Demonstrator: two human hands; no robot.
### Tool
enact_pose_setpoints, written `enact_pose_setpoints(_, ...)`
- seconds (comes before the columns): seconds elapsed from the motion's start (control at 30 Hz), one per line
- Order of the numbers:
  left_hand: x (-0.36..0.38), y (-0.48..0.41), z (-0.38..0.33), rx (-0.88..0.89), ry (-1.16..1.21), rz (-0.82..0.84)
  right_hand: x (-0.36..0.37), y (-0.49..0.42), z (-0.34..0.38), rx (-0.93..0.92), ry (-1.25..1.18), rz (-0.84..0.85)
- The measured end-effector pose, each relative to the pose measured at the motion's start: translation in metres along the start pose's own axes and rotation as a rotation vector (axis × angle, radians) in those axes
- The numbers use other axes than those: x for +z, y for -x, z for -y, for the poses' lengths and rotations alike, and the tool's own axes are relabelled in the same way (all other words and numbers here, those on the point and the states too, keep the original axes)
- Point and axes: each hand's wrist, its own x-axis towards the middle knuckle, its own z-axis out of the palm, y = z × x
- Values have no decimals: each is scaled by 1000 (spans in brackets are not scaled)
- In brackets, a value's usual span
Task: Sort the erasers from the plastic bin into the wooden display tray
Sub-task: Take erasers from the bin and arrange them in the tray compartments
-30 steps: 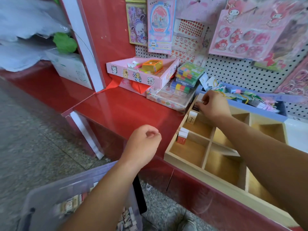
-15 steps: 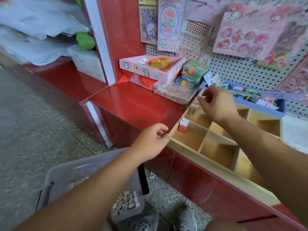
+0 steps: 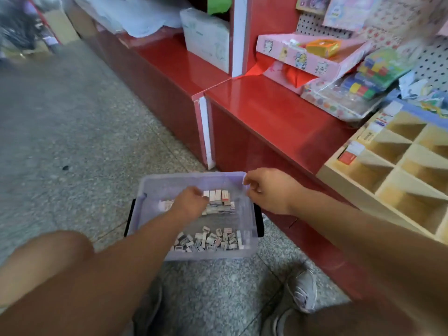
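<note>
Left hand (image 3: 191,204) dips among small white erasers (image 3: 213,240) in the clear plastic bin (image 3: 184,180), grip unclear; right hand (image 3: 269,191) fingers (image 3: 251,189) hang loosely curled, empty.

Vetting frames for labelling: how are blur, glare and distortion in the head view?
Head view: motion blur smears the edges, worst top left and on the hung packs top right; erasers in the bin soft, print unreadable; glare streaks the red counter; wide-angle stretch balloons the forearms and bends the tray lines.
</note>
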Motion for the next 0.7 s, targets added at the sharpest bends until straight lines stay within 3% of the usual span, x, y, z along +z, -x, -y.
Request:
enact_pose_setpoints(0.13, 27, -43, 79, -268, 206, 38, 67, -48, -13, 38, 1, 136)
enact_pose_setpoints(0.27, 70, -84, 119, -446, 500, 16, 119, -100, -41, 34, 108, 85)
enact_pose_setpoints(0.4, 112, -130, 121, -457, 793, -44, 150, -137, -69, 45, 151, 55)
enact_pose_setpoints(0.6, 144, -182, 113, -450, 1018, -203, 184, -146, -86, 5, 165, -23)
enact_pose_setpoints(0.7, 154, -197, 113, -496, 1005, -297, 189, -147, -89, -23, 176, -85)
